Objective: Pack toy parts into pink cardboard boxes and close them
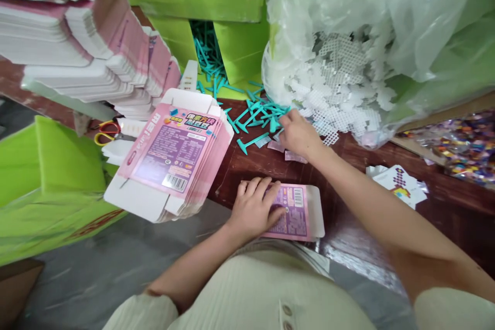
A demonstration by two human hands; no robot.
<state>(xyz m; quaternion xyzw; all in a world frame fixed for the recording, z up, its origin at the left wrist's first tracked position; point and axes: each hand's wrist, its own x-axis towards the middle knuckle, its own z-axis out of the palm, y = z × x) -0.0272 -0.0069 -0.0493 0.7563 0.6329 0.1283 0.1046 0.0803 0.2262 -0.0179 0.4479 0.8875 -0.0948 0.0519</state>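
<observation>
— Pressing flat, is the left hand (255, 206)?
— Yes, fingers spread on the pink carton (296, 211) at the table (348, 165) edge.
— And the right hand (297, 134)?
— Fingers curled down among teal plastic tools (257, 113); closed or not, I cannot tell.

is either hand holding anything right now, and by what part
The left hand lies flat on the left part of a pink carton, pressing rather than gripping it. The right hand reaches among the teal sticks; whether its fingers grip one cannot be told.
</observation>
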